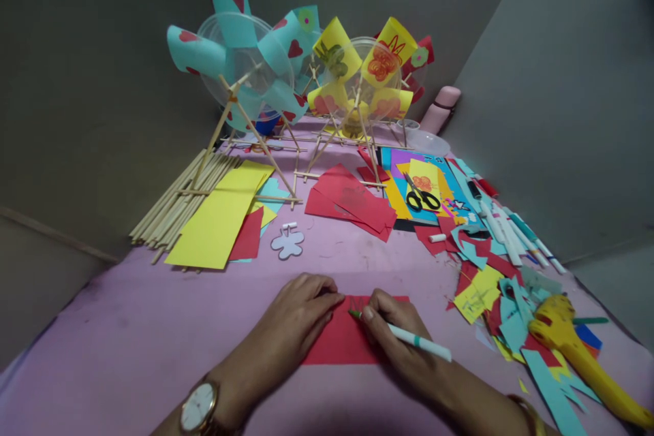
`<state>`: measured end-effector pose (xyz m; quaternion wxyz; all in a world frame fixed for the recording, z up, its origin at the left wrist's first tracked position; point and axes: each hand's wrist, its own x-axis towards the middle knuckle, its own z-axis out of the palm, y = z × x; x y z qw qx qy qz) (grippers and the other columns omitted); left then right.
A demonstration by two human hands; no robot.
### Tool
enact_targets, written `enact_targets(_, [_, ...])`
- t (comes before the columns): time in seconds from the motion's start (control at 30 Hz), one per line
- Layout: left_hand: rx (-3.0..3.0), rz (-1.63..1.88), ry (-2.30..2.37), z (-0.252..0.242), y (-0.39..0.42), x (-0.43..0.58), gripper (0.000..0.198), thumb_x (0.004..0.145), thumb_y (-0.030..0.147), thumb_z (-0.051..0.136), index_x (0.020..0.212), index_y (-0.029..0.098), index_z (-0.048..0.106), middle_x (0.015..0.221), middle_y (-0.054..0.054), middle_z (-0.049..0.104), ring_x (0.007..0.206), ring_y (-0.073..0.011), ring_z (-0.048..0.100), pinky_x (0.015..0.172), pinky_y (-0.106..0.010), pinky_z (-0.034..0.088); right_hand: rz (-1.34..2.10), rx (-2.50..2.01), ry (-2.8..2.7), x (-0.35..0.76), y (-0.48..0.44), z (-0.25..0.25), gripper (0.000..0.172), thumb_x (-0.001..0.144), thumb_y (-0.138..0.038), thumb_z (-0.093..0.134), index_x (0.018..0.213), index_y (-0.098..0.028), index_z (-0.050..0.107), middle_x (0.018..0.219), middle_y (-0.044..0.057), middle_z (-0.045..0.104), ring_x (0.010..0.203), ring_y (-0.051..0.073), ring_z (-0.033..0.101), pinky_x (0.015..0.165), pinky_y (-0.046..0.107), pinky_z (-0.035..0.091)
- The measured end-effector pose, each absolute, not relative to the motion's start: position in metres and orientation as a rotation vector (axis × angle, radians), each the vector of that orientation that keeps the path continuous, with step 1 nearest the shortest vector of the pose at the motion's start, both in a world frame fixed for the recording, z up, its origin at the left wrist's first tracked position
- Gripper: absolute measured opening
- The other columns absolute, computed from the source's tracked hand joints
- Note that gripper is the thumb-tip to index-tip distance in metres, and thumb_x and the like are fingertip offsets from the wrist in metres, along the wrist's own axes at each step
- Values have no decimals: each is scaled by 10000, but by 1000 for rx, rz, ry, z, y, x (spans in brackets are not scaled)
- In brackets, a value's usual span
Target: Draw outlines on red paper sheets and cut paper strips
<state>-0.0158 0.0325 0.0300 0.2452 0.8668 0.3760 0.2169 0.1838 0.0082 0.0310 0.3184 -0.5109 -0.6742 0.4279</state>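
A sheet of red paper (340,344) lies on the table in front of me, with a small dark line drawing near its top edge. My left hand (302,310) rests on the paper's left side, fingers laid over it and gripping nothing. In my right hand (396,327) is a white marker (422,342) with a green tip and green band; the tip is at the paper beside the drawing. Beyond my hands lies a pale butterfly-shaped cutout (287,243), with a small white cap (289,225) just past it.
Paper-bladed wheels, one blue (240,48) and one yellow (362,71), stand on stick frames behind. Sticks (168,208) and yellow paper (219,225) lie left. Red sheets (352,201), scissors (423,199), scraps (477,293), markers (505,231) and a yellow glue gun (577,354) spread rightward.
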Motion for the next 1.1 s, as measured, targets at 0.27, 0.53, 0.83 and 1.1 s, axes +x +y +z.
enact_targets(0.27, [2343, 612, 1026, 31, 33, -16, 248, 946, 158, 441, 1142, 235, 572, 1088, -45, 566, 1001, -186, 492, 877, -353, 417, 1139, -1302, -1848, 181, 6, 31, 285, 927, -342, 372, 669, -220, 387, 578, -53, 395, 518, 120, 380, 480, 237, 271])
enact_targets(0.53, [2346, 618, 1022, 28, 32, -16, 240, 943, 156, 446, 1130, 230, 576, 1090, -45, 568, 999, -184, 494, 877, -342, 411, 1136, -1282, -1920, 181, 6, 27, 278, 921, -329, 394, 666, -220, 384, 576, -48, 418, 516, 119, 391, 486, 237, 273])
enact_targets(0.83, [2343, 607, 1021, 28, 32, -16, 226, 946, 149, 442, 1115, 226, 569, 1099, -39, 559, 1007, -179, 485, 883, -337, 403, 1138, -1298, -1950, 181, 7, 30, 279, 923, -346, 386, 677, -217, 406, 580, -42, 445, 520, 123, 414, 493, 239, 280])
enact_targets(1.1, [2356, 637, 1016, 27, 32, -16, 225, 939, 155, 451, 1112, 218, 581, 1093, -56, 570, 1006, -191, 499, 881, -352, 425, 1130, -1297, -1971, 181, 7, 30, 276, 929, -314, 394, 670, -217, 397, 573, -50, 433, 515, 115, 399, 491, 239, 278])
